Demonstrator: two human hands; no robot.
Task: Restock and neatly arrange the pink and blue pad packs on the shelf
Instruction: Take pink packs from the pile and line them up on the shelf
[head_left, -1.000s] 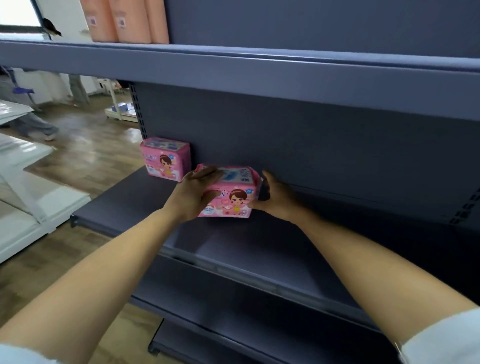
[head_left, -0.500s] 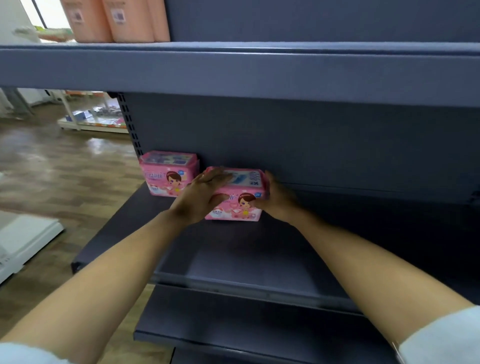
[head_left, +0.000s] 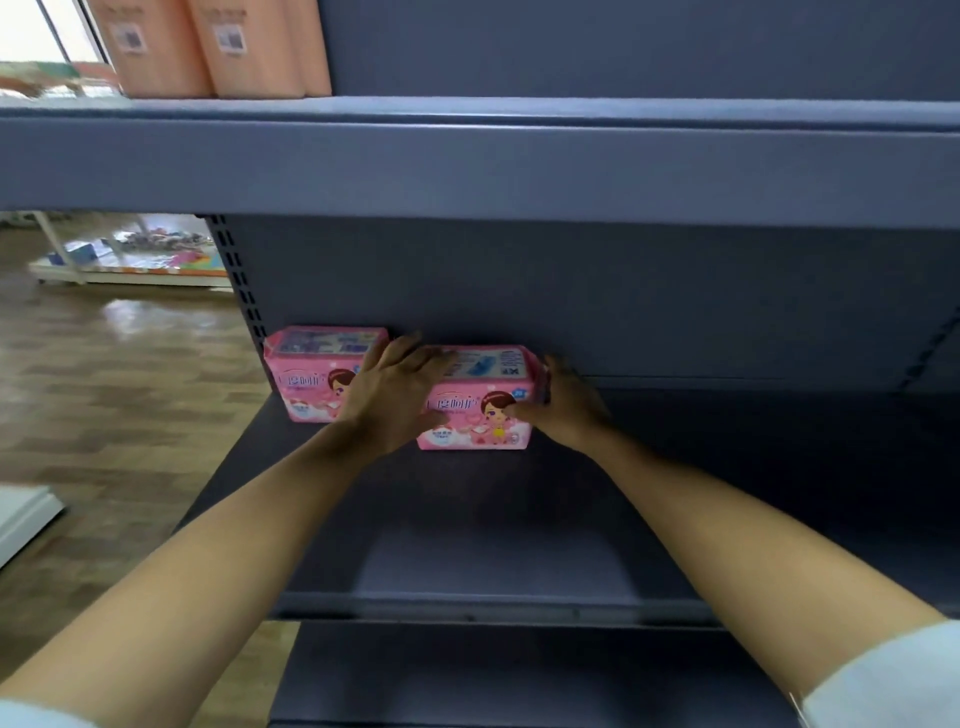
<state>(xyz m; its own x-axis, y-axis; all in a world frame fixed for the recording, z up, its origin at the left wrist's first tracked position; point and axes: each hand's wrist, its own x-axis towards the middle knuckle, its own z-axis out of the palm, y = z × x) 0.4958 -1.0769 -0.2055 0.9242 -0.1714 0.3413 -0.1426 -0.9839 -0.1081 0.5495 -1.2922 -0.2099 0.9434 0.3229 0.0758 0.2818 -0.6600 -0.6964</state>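
The second pack (head_left: 480, 415), gripped by left hand (head_left: 395, 397) and right hand (head_left: 569, 413), is apparently being seated just right of the first pack (head_left: 304, 382); flush alignment is probably being awaited.

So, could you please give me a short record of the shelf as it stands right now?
Held item: pink rectangular plastic pad pack, upright on the grey metal shelf
Left hand: grips its left end
Right hand: grips its right end
Neighbour: second pink pad pack, left of it, near the back panel
Gap between packs: hidden by left hand
Blue packs: none visible
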